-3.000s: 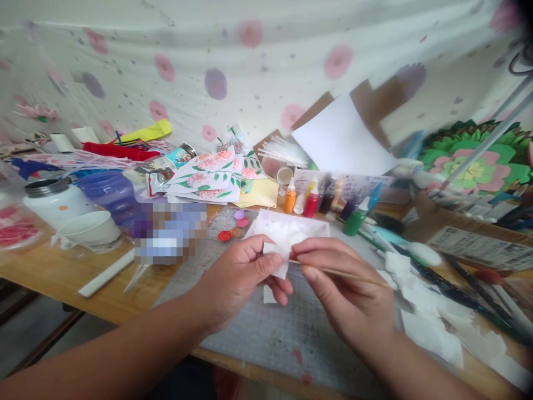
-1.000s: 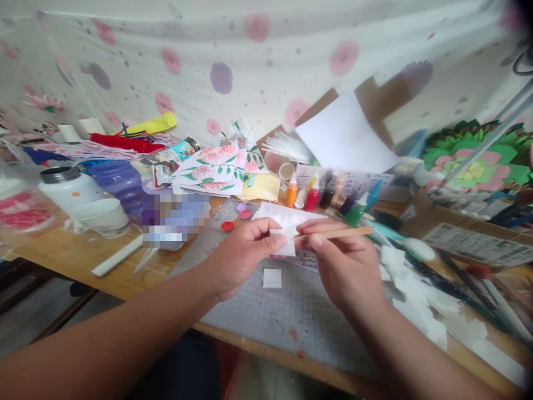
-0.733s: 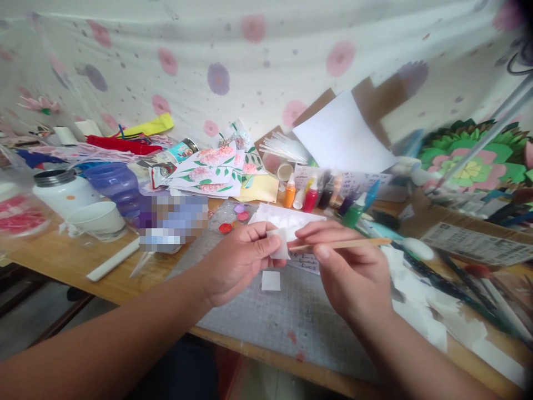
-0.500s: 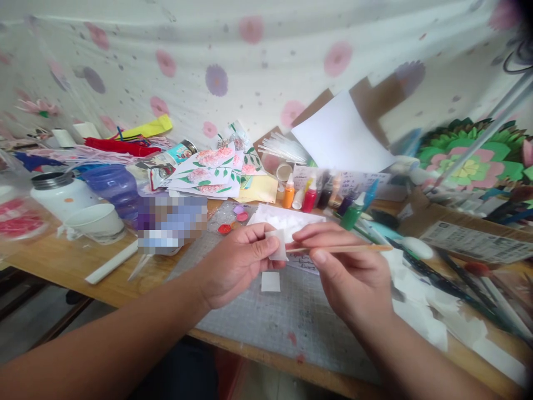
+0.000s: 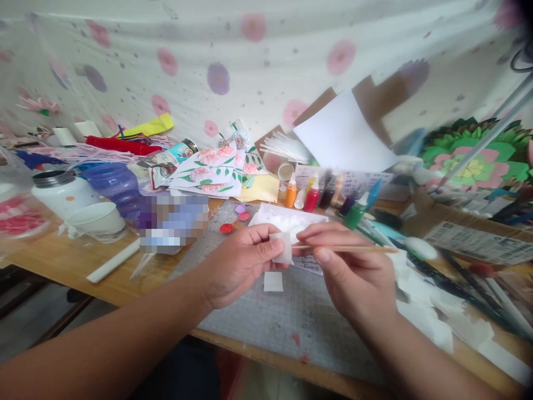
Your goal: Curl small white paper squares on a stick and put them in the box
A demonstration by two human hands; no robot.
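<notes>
A person's left hand [image 5: 245,261] has its grip pinched, thumb against fingers, on a small white square [image 5: 283,253], held up above the mat. The right hand [image 5: 358,266] has its grip clamped on a thin wooden stick [image 5: 353,249], held nearly level. The stick's tip is at the square's right edge; whether it touches is unclear.

The held square looks mostly flat, so work on this piece seems barely begun. Just below it, a second white square [image 5: 273,281] lies flat on the grey mat [image 5: 250,322], apparently unworked. Beyond the hands, white bits [image 5: 287,219] lie heaped on a sheet of paper; they may be finished pieces, but blur hides their shape. To the right, loose white scraps [image 5: 433,322] lie spread on the table [image 5: 62,261], so material seems to remain; how much of it is needed cannot be told.

Farther back stand an orange bottle [image 5: 290,193], a red bottle [image 5: 311,195] and a green bottle [image 5: 356,212], none of them in hand.
</notes>
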